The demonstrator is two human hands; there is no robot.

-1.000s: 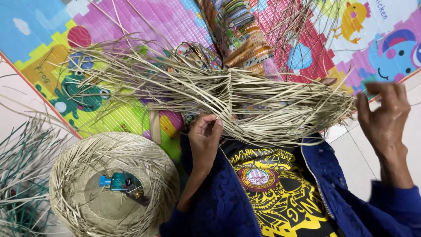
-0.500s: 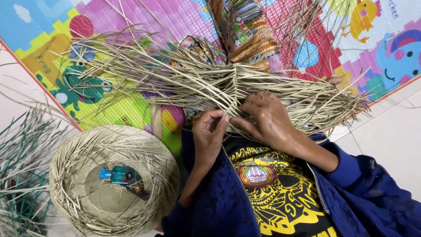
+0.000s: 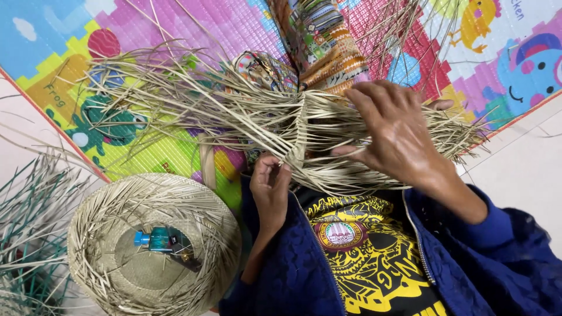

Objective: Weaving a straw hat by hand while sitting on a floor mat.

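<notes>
Lighting: bright, even, diffuse; source not determined. Shadows: soft, noted only beneath the straw bundle [image 3: 281, 126]. Glare: none recorded. Focus: sharp throughout; slight motion blur was observed on the right hand [image 3: 395, 131].

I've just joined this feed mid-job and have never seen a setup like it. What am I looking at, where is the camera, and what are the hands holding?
There is no machine here: a person works with bare hands, filmed by a camera worn on the head, looking down. The left hand pinches strands at the lower edge of a half-woven straw piece. The right hand lies spread on top of it, fingers among the strands. Underneath is a colourful play mat. At lower left lies a woven straw hat with a small blue bottle in it, and green strands beside it.
</notes>
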